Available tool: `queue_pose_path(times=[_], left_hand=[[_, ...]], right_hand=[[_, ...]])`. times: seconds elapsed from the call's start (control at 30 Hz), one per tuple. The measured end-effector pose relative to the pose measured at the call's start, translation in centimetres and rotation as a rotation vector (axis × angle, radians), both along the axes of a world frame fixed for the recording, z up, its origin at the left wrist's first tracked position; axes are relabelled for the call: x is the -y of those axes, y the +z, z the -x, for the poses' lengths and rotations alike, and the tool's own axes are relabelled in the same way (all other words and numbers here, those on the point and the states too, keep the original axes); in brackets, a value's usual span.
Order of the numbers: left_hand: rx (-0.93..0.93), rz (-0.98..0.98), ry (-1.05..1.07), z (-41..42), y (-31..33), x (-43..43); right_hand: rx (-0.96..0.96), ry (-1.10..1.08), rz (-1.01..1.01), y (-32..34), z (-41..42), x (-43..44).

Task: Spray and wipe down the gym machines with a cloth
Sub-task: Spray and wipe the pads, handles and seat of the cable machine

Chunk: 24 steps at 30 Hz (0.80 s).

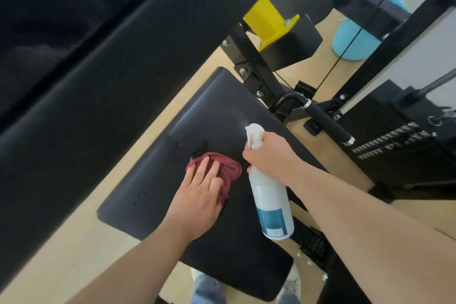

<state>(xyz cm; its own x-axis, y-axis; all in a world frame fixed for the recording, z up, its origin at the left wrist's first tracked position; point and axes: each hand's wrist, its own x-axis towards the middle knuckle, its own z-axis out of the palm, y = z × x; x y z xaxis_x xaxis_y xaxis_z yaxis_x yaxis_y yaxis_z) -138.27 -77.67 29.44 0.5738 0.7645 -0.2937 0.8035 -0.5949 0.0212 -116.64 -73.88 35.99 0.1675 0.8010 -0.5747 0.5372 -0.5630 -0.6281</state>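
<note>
right hand [271,155] gripping spray bottle [270,195], contents unclear

We see a pale wood floor [74,254] in bright, even light, a blue bucket [355,42] standing on it, and a white wall [424,57] behind.

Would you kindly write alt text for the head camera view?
A left hand presses a maroon cloth onto a black padded gym seat while the right hand holds a white spray bottle above it, nozzle aimed at the pad.
</note>
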Motion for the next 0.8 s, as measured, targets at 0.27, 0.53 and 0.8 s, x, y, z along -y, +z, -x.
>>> queue_pose_path(times=[0.27,0.53,0.8], left_hand=[[0.012,0.095,0.005,-0.4,0.6,0.6],[-0.025,0.135,-0.191,-3.5,-1.2,1.3],[-0.101,0.117,-0.227,-9.8,-2.6,-0.9]], right_hand=[[-0.004,-0.188,0.044,-1.2,-0.1,0.3],[-0.001,-0.225,0.095,-1.8,-1.6,2.3],[0.045,-0.296,0.09,-2.7,-5.5,3.9]])
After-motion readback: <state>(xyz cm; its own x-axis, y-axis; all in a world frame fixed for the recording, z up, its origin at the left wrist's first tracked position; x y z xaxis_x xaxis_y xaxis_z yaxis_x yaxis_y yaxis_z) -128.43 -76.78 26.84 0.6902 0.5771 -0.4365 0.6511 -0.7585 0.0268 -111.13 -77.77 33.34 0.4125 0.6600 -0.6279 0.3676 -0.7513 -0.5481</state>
